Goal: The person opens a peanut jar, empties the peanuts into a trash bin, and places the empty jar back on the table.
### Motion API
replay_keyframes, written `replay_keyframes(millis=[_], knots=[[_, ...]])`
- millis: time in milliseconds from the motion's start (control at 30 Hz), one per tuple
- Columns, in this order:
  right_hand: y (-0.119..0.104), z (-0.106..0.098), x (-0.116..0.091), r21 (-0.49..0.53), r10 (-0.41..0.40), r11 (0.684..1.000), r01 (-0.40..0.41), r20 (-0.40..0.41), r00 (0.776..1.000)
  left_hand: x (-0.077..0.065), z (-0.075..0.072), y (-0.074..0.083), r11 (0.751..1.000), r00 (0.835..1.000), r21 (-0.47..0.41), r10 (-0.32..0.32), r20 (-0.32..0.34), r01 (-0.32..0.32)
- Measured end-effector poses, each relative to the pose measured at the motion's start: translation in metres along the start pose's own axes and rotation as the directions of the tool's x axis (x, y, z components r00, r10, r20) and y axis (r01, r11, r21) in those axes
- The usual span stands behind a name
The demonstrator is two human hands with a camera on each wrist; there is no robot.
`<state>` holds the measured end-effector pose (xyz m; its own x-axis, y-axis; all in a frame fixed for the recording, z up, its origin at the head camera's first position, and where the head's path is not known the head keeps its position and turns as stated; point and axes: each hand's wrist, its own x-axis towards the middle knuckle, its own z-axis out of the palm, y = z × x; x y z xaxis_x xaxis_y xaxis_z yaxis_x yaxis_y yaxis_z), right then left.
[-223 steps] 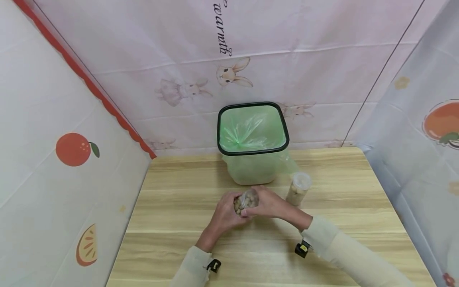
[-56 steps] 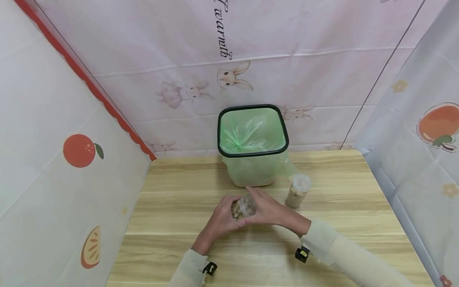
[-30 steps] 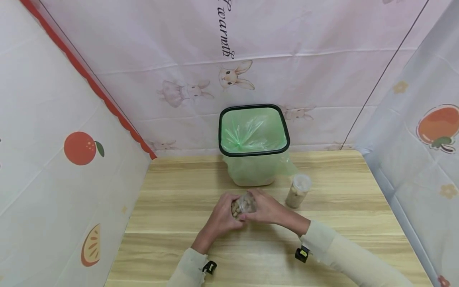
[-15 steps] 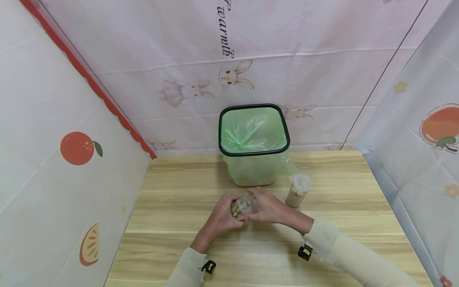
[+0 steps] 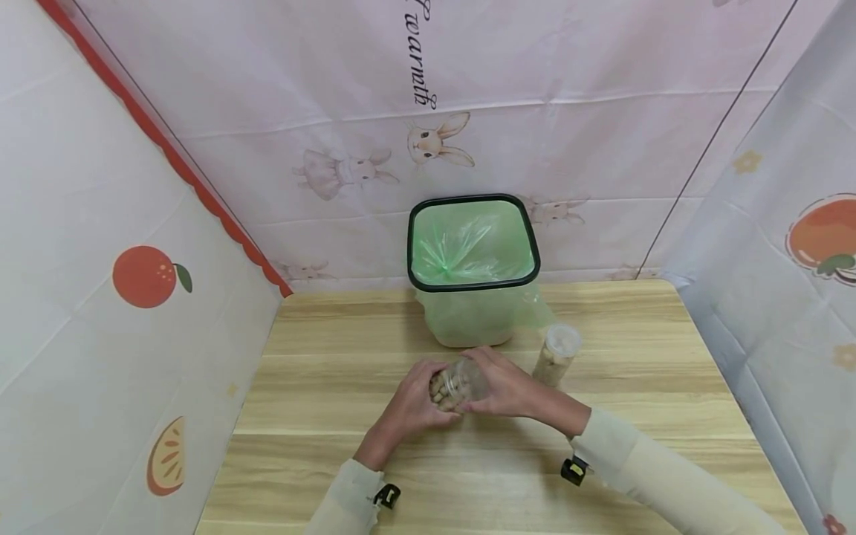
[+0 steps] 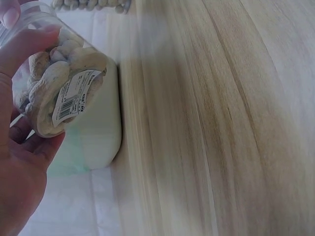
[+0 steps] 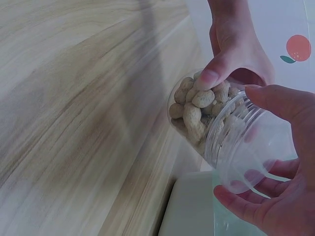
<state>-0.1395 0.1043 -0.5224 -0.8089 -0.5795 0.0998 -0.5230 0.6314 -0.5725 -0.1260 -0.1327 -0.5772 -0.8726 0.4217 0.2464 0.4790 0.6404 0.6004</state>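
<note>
My left hand (image 5: 414, 401) grips a clear plastic jar (image 7: 197, 110) of unshelled peanuts, held tilted above the table. A barcode label (image 6: 76, 96) shows on the jar's base in the left wrist view. At the mouth, the fingers and thumb of my right hand (image 5: 504, 386) hold a translucent lid (image 7: 266, 147) from the side. Threaded rings show between peanuts and lid; whether the lid is loose from them I cannot tell. Beyond my right wrist stands a second capped jar (image 5: 555, 357) of peanuts, its lower part behind the forearm.
Behind the hands stands a bin (image 5: 468, 323) with a black rim (image 5: 475, 285) and a green bag liner (image 5: 495, 238). All of this is on a wood-grain table (image 5: 334, 357). Printed cloth hangs along the back and both sides.
Over the last second my right hand has shifted slightly right, and more of the clear mouth end shows between the hands. The left hand keeps its grip; bin and second jar have not moved.
</note>
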Motion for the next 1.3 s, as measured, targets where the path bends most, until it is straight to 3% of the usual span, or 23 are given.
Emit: replay_keyframes(millis=[300,467,700,1300], knots=[[0.005,-0.005,-0.005,-0.013,-0.003,1.0,0.002,-0.052,0.999,0.0,-0.005,-0.003,0.999,0.999,0.038,0.028,-0.023,-0.027],[0.008,-0.007,-0.009,-0.019,0.018,1.0,-0.019,-0.052,0.998,0.002,-0.008,-0.005,0.998,0.999,0.056,0.015,-0.033,-0.013],[0.012,-0.008,-0.014,0.013,0.051,0.999,-0.05,-0.057,0.997,0.007,-0.014,-0.007,0.997,0.995,0.058,0.052,-0.081,-0.047],[0.026,0.008,-0.028,0.008,0.056,0.998,-0.055,-0.057,0.997,0.015,-0.032,-0.01,0.997,0.987,0.064,0.06,-0.147,-0.051]])
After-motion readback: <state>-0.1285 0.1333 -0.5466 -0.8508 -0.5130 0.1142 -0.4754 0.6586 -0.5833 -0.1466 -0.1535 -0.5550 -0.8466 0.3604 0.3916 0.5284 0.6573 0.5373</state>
